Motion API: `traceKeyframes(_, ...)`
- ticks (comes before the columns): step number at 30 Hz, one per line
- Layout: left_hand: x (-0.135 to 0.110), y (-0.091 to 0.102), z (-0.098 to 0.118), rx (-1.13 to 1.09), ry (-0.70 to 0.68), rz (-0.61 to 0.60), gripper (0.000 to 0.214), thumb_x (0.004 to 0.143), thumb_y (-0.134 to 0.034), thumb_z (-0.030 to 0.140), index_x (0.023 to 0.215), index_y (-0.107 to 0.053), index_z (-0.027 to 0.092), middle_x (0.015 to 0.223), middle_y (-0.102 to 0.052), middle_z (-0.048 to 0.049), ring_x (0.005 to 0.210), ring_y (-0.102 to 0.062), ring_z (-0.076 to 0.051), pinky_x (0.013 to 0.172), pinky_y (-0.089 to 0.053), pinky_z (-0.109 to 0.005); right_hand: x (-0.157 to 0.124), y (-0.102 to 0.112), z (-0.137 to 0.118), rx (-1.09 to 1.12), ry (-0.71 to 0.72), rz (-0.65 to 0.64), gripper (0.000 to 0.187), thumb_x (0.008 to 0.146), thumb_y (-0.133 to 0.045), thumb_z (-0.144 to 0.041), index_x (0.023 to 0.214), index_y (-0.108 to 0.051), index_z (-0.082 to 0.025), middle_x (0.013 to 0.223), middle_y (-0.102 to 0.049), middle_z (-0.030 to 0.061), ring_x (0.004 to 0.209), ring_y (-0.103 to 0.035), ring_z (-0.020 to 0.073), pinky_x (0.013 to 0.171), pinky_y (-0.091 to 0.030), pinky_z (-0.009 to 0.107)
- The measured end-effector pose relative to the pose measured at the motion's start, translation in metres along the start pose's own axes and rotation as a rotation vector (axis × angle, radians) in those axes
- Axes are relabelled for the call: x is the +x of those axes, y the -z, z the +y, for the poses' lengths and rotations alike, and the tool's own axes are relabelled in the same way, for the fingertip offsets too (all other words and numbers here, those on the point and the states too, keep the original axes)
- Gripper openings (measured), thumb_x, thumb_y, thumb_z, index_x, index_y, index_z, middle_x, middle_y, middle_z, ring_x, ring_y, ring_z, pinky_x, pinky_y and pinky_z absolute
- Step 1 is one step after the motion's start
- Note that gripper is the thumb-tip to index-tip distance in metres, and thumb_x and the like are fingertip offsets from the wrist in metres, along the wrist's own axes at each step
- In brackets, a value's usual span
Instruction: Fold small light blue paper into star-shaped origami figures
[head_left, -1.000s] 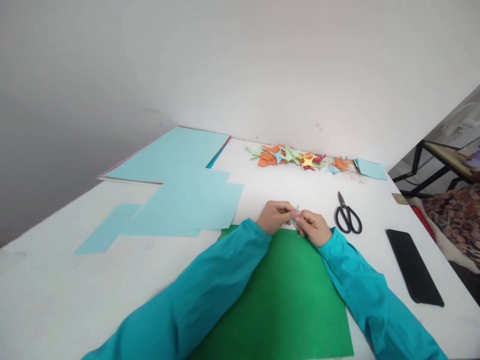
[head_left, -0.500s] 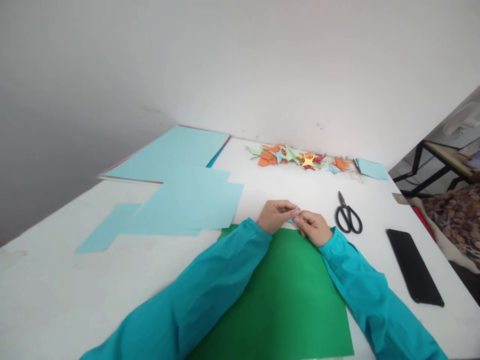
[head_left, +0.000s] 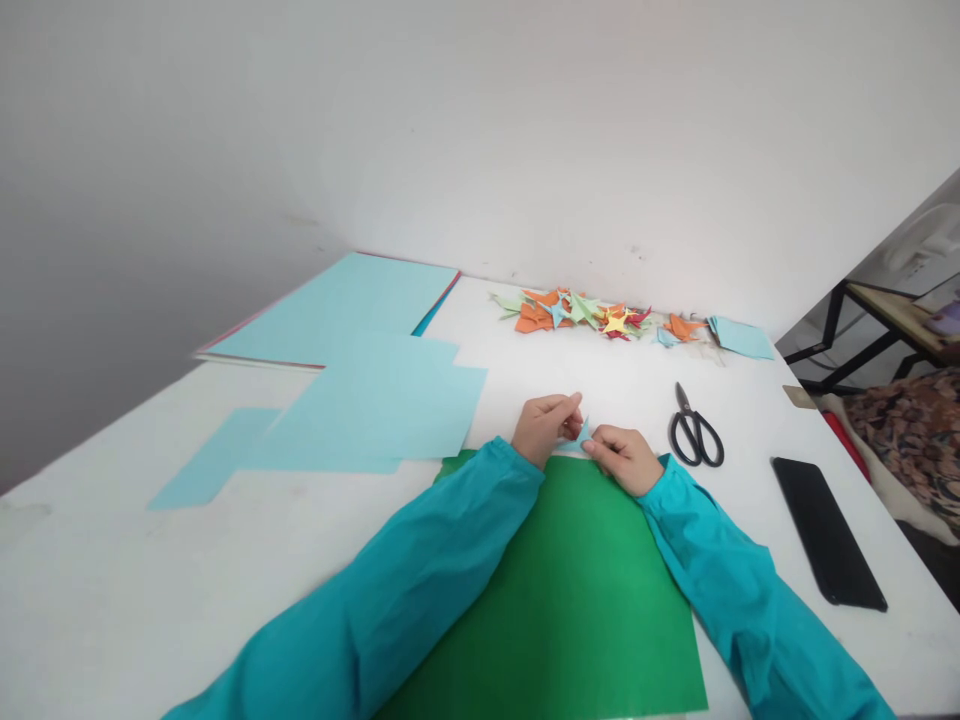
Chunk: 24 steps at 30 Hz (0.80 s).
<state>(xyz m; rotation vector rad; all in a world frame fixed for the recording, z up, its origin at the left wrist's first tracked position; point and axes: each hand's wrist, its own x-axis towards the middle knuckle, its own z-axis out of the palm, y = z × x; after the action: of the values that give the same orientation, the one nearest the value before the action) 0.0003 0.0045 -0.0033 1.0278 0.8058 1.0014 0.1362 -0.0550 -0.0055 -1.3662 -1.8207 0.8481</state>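
A small light-blue folded paper (head_left: pixel 581 437) with a pointed tip standing up is between my two hands, above the far edge of the green sheet (head_left: pixel 570 580). My right hand (head_left: pixel 624 460) pinches its right side between thumb and forefinger. My left hand (head_left: pixel 546 425) is curled round the left side; its thumb and forefinger are raised above the paper while the lower fingers stay against it. Part of the paper is hidden behind the left fingers.
Black-handled scissors (head_left: pixel 696 430) and a black phone (head_left: pixel 829 533) lie to the right. Folded paper figures (head_left: pixel 574 310) and a stack of blue squares (head_left: pixel 741 337) line the wall. Blue sheets (head_left: pixel 375 405) and a pile of large paper (head_left: pixel 337 305) lie left.
My left thumb and forefinger have moved up and left off the paper's tip, and more of the blue paper shows. The right hand stays nearly in place, still pinching.
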Motion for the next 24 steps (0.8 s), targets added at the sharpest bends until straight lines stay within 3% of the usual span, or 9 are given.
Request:
traceKeyframes(5, -0.003, -0.0017, 0.0064, 0.103, -0.05, -0.098, 0.028, 0.056, -0.069, 0.038, 0.057, -0.059, 0.012, 0.049, -0.052, 0.0025, 0.044, -0.043, -0.006, 0.045, -0.034, -0.02, -0.0005, 0.0004, -0.0003, 0.061, -0.025, 0.006, 0.035, 0.08, -0.047, -0.042, 0.055, -0.042, -0.019, 0.044, -0.041, -0.0063, 0.043, -0.036, 0.0088, 0.046, -0.03, 0.022)
traceKeyframes(9, -0.0051, -0.0008, 0.0092, 0.182, -0.125, -0.161, 0.03, 0.057, -0.068, 0.035, 0.048, -0.053, 0.012, 0.041, -0.045, 0.0048, 0.042, -0.037, -0.004, 0.044, -0.029, -0.02, -0.0001, 0.0003, 0.0003, 0.072, -0.026, 0.006, 0.033, 0.08, -0.048, -0.04, 0.055, -0.042, -0.019, 0.044, -0.04, -0.0066, 0.043, -0.035, 0.0086, 0.046, -0.03, 0.022)
traceKeyframes(14, -0.0025, -0.001, 0.0046, 0.176, -0.095, -0.119, 0.037, 0.064, -0.063, 0.041, 0.044, -0.049, 0.013, 0.039, -0.042, 0.0045, 0.039, -0.034, -0.004, 0.041, -0.027, -0.019, 0.0002, 0.0005, -0.0002, 0.059, -0.014, -0.006, 0.033, 0.08, -0.049, -0.04, 0.055, -0.043, -0.019, 0.045, -0.041, -0.0064, 0.044, -0.036, 0.0084, 0.046, -0.03, 0.022)
traceKeyframes(18, -0.0021, -0.0023, 0.0028, 0.136, -0.037, -0.055, 0.042, 0.068, -0.055, 0.05, 0.049, -0.052, 0.012, 0.043, -0.047, 0.0021, 0.042, -0.044, -0.007, 0.042, -0.035, -0.02, -0.0002, 0.0009, 0.0005, 0.17, -0.055, 0.015, 0.036, 0.079, -0.049, -0.044, 0.055, -0.043, -0.019, 0.042, -0.041, -0.0065, 0.041, -0.034, 0.008, 0.045, -0.029, 0.022)
traceKeyframes(21, -0.0045, -0.002, 0.0042, 0.191, -0.026, -0.193, 0.037, 0.062, -0.062, 0.047, 0.057, -0.055, 0.011, 0.048, -0.051, 0.0024, 0.043, -0.048, -0.007, 0.044, -0.04, -0.02, -0.0001, 0.0011, 0.0018, 0.266, -0.074, 0.059, 0.038, 0.079, -0.048, -0.047, 0.054, -0.044, -0.019, 0.04, -0.042, -0.0064, 0.039, -0.034, 0.0078, 0.044, -0.029, 0.022)
traceKeyframes(24, -0.0052, -0.0005, 0.0038, 0.258, -0.045, -0.243, 0.034, 0.06, -0.066, 0.042, 0.056, -0.052, 0.011, 0.045, -0.05, 0.0036, 0.042, -0.05, -0.007, 0.043, -0.04, -0.019, 0.0003, 0.0012, 0.0024, 0.298, -0.075, 0.08, 0.038, 0.079, -0.048, -0.047, 0.055, -0.045, -0.018, 0.039, -0.043, -0.0063, 0.038, -0.035, 0.0077, 0.044, -0.029, 0.022)
